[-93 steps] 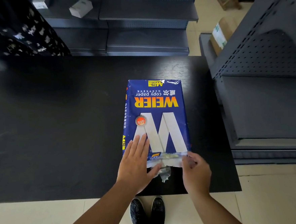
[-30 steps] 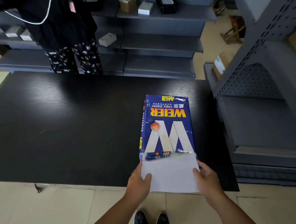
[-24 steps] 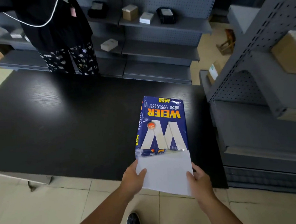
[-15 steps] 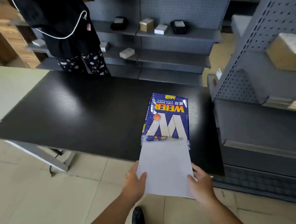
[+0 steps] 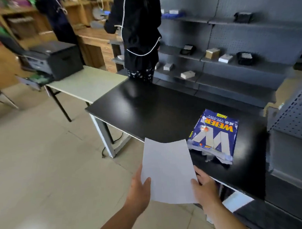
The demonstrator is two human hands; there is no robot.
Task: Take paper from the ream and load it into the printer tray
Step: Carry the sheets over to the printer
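the black box-shaped printer (image 5: pixel 53 58) sits far left on a pale table (image 5: pixel 89 84). nearer, the left hand (image 5: pixel 139 192) and right hand (image 5: pixel 205 187) pinch a white paper stack (image 5: pixel 168 170) by its near corners, clear of the torn blue ream wrapper (image 5: pixel 214 136) at right. best carried level, edges squared, so it slides in flat.

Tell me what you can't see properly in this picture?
- Printer, head view: motion blur hides its buttons and whether its tray is open.
- Paper held in the left hand and right hand: the number of sheets can't be counted.
- Ream: the torn wrapper hides what's left inside.
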